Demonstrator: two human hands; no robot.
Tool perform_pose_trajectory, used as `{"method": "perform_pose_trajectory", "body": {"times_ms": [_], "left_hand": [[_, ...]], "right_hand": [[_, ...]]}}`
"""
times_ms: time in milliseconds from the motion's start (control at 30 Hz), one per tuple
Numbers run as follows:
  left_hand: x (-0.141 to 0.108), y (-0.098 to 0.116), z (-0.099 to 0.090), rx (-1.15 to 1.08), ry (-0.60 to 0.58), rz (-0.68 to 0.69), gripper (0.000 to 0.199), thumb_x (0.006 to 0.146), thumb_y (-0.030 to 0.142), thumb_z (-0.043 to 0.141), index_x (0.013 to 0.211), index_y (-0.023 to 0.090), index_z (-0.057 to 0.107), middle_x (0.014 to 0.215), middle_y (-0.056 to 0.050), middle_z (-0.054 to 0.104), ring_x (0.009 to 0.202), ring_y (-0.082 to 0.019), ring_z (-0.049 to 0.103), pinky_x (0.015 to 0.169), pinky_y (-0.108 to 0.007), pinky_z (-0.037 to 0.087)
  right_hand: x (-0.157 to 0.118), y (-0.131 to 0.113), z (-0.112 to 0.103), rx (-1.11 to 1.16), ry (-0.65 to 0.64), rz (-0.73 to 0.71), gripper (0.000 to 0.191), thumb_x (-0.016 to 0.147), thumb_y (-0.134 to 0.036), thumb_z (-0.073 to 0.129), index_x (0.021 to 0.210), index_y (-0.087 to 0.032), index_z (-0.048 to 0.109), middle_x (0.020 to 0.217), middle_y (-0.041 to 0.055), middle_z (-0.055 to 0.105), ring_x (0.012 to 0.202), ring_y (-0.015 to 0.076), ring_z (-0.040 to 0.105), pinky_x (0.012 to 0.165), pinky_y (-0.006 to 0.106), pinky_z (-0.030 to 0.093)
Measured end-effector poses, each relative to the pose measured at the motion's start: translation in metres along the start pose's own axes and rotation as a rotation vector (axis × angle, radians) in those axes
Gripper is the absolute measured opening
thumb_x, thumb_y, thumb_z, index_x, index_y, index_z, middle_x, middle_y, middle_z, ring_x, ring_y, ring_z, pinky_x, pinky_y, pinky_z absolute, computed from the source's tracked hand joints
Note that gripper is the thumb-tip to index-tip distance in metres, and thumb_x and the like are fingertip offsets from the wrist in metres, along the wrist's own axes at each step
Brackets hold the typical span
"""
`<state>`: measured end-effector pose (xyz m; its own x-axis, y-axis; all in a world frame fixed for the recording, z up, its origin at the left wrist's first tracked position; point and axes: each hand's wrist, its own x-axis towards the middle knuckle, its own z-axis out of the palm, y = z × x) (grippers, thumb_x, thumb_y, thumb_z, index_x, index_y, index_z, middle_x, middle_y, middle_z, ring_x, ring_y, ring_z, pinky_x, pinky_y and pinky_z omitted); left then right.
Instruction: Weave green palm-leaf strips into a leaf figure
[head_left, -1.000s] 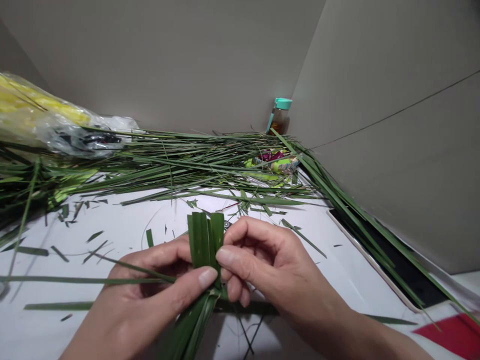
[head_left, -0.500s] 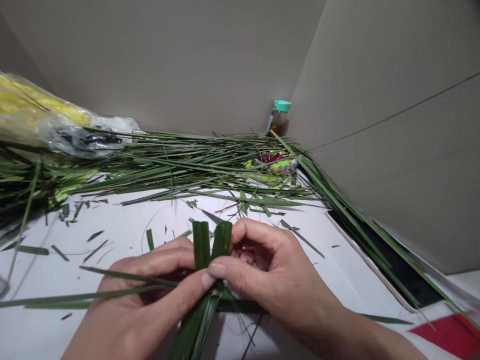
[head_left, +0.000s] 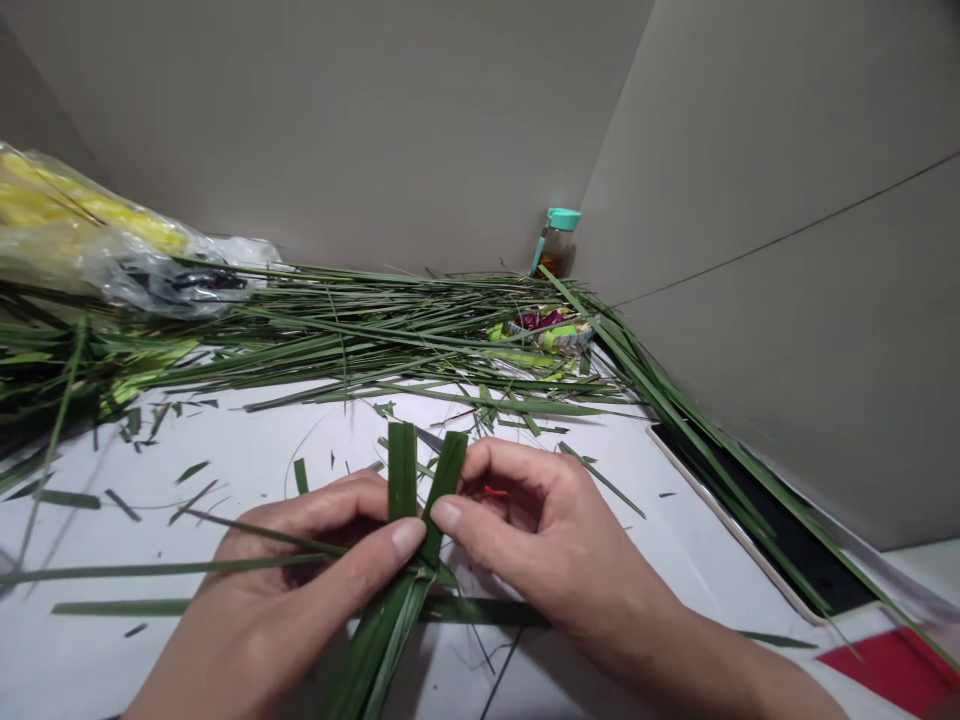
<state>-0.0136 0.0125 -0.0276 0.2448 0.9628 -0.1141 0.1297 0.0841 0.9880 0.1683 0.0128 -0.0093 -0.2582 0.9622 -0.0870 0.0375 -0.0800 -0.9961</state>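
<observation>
Several long green leaf strips (head_left: 402, 475) are crossed and folded together between my two hands above the white tabletop. My left hand (head_left: 300, 570) pinches them where they cross, its thumb pressed on top. Narrow leaf ends stick out leftward past its fingers, and wider ones run down toward me. With thumb and fingers, my right hand (head_left: 540, 550) grips the right-hand upright strip (head_left: 444, 490). Behind that strip a dark pointed piece (head_left: 429, 440) shows beside the right fingers, and a small orange-red spot shows within the hand; what these are I cannot make out.
A heap of long green leaves (head_left: 390, 330) lies along the back wall. Clear plastic bags (head_left: 172, 270) sit at the left, a teal-lidded bottle (head_left: 556, 243) in the corner. At right, leaves lie across a dark-screened tablet (head_left: 840, 580); a red piece (head_left: 900, 670) is nearby. Leaf scraps litter the tabletop.
My right thumb has moved up and right, away from the left thumb. The right upright strip now leans further right, showing more of its length, and the crossing below is more exposed.
</observation>
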Motion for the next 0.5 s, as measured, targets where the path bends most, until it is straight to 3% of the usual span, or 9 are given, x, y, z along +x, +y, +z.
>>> {"method": "perform_pose_trajectory", "body": {"times_ms": [333,467,500], "left_hand": [[-0.001,-0.002,-0.002,-0.004,-0.024,-0.063,0.021,0.084,0.05,0.071,0.074,0.033,0.077,0.08,0.003,0.081,0.079,-0.024,0.076,0.075,-0.025,0.06],[-0.004,-0.013,-0.009,-0.038,0.055,-0.056,0.006,0.076,0.038,0.08,0.082,0.036,0.082,0.089,0.002,0.085,0.078,-0.027,0.079,0.072,-0.025,0.063],[-0.006,-0.017,-0.012,-0.061,0.073,-0.067,0.014,0.071,0.032,0.085,0.084,0.037,0.083,0.092,0.001,0.086,0.082,-0.029,0.079,0.072,-0.026,0.063]], "right_hand": [[0.001,-0.002,-0.001,0.119,-0.058,0.057,0.014,0.081,-0.021,0.067,0.073,-0.018,0.056,0.062,-0.0064,0.047,0.057,0.008,0.04,0.052,0.021,0.032],[0.002,0.0,0.002,0.118,-0.028,0.025,0.014,0.08,-0.02,0.068,0.073,-0.019,0.056,0.063,-0.0064,0.048,0.058,0.0082,0.041,0.053,0.021,0.032],[0.002,0.001,0.003,0.105,-0.002,0.013,0.014,0.078,-0.019,0.068,0.072,-0.019,0.055,0.063,-0.0064,0.048,0.058,0.0082,0.041,0.053,0.021,0.032]]}}
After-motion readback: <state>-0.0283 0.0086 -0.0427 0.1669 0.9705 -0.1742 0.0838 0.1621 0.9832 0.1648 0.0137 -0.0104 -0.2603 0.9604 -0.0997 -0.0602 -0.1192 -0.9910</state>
